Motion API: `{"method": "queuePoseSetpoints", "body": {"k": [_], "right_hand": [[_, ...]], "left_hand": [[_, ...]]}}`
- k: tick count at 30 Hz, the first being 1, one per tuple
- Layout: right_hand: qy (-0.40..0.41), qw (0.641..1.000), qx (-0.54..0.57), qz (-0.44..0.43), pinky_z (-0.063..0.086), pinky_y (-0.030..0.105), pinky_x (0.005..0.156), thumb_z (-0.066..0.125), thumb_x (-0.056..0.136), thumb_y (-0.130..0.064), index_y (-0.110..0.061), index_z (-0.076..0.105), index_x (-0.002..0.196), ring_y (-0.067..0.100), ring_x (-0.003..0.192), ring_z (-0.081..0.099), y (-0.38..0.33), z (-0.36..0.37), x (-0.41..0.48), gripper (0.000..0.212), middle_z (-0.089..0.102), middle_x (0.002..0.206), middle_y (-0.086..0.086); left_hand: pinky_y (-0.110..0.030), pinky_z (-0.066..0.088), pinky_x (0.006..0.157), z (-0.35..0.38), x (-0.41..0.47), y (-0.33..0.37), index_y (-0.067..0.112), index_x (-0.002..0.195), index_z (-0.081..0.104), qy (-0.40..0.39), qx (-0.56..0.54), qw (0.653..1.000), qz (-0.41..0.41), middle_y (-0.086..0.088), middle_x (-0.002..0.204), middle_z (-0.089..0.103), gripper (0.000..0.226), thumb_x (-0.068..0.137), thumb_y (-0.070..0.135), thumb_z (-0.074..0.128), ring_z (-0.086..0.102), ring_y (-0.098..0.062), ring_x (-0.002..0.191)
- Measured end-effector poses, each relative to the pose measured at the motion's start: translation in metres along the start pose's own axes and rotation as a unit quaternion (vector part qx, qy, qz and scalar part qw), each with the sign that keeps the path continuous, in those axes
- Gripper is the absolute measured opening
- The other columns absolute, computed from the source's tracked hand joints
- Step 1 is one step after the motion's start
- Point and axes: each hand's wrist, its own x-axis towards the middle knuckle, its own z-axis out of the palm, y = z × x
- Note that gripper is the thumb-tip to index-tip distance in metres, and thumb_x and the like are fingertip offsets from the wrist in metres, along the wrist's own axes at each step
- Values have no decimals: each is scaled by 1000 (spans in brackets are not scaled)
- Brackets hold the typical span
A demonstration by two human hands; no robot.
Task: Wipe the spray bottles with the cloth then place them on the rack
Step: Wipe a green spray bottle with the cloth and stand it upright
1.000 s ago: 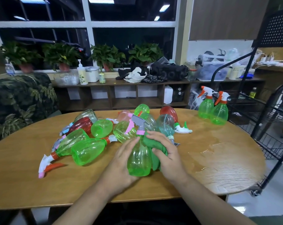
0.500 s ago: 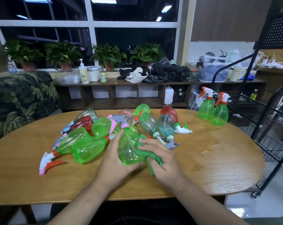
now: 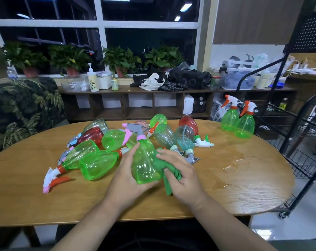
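Observation:
My left hand (image 3: 125, 175) grips a green spray bottle (image 3: 144, 160) with a pink collar and grey trigger, held nearly upright above the table. My right hand (image 3: 180, 174) clutches a bunched green cloth (image 3: 160, 164) and presses it against the bottle's right side. A pile of several green, red and clear spray bottles (image 3: 99, 153) lies on its side just behind and to the left. Two upright green bottles (image 3: 237, 120) with orange-white triggers stand on the black wire rack (image 3: 296, 134) at the right.
The oval wooden table (image 3: 244, 182) has a wet patch on its right half. A loose white-green trigger head (image 3: 204, 142) lies near the pile. A leaf-patterned sofa (image 3: 19, 113) sits at the left, a low shelf with clutter behind.
The held bottle has swung from lying toward me to nearly upright, trigger now pointing left. The cloth moved from over the bottle's top to its right side.

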Motion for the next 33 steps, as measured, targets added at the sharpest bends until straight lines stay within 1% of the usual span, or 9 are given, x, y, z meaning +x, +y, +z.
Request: {"method": "queuePoseSetpoints", "body": {"k": [3, 6, 10, 14, 17, 20, 26, 29, 33], "right_hand": [[23, 999, -9, 32, 48, 32, 113, 61, 97, 7, -14, 71, 137, 20, 134, 62, -1, -2, 2, 46, 67, 138, -7], [33, 997, -6, 72, 50, 29, 108, 63, 103, -4, -24, 67, 142, 18, 128, 64, -2, -2, 2, 44, 67, 134, -13], [67, 990, 11, 126, 54, 42, 105, 62, 105, -20, -37, 64, 136, 21, 124, 66, 0, -2, 4, 35, 69, 130, -9], [78, 980, 85, 161, 57, 48, 100, 61, 107, -18, -34, 66, 130, 23, 116, 68, -4, -2, 6, 28, 70, 123, -6], [79, 977, 105, 170, 56, 50, 103, 63, 107, -17, -31, 68, 130, 25, 119, 68, -3, -3, 7, 28, 71, 126, -3], [73, 980, 90, 159, 54, 46, 106, 65, 106, -21, -30, 69, 131, 25, 123, 66, -2, -2, 7, 27, 70, 128, -5], [47, 995, 3, 86, 49, 27, 105, 68, 104, -15, -20, 73, 128, 19, 122, 65, -2, -2, 8, 25, 69, 125, -10], [25, 998, -33, 43, 48, 28, 108, 70, 102, -8, -15, 75, 127, 17, 126, 64, -2, 1, 5, 27, 67, 128, -3], [-20, 998, -56, -13, 52, 36, 108, 71, 102, -8, -12, 75, 130, 19, 128, 62, 0, 4, 2, 28, 64, 131, 3]], "left_hand": [[-20, 36, 119, 2, -3, 7, 28, 162, 37, -23, 46, 998, 48, 11, 155, 46, 114, 68, 49, 99, 45, -3, 145], [-21, 33, 122, 1, -4, 10, 25, 163, 37, -48, 67, 993, 87, 10, 161, 42, 110, 73, 48, 96, 41, -7, 151], [-21, 30, 124, 1, -5, 13, 23, 163, 36, -83, 86, 986, 120, 10, 165, 38, 107, 77, 44, 95, 37, -8, 154], [-17, 29, 123, 0, -7, 14, 29, 165, 33, -103, 90, 982, 131, 13, 167, 34, 108, 78, 44, 95, 35, -5, 154], [-19, 30, 124, 0, -7, 13, 35, 166, 30, -106, 89, 982, 126, 16, 167, 32, 110, 78, 47, 95, 35, -5, 154], [-18, 29, 124, 2, -8, 14, 34, 166, 30, -105, 78, 985, 113, 20, 166, 32, 111, 77, 47, 95, 35, -4, 154], [-16, 32, 121, 4, -7, 10, 33, 166, 28, -72, 64, 993, 65, 18, 159, 40, 120, 70, 54, 97, 40, -2, 149], [-14, 31, 120, 4, -4, 5, 33, 163, 32, -12, 44, 999, 24, 22, 158, 41, 122, 64, 50, 100, 38, 4, 148], [-27, 39, 120, 0, 1, 3, 39, 160, 36, 54, -19, 998, -40, 21, 155, 50, 119, 61, 42, 102, 47, 5, 142]]}}
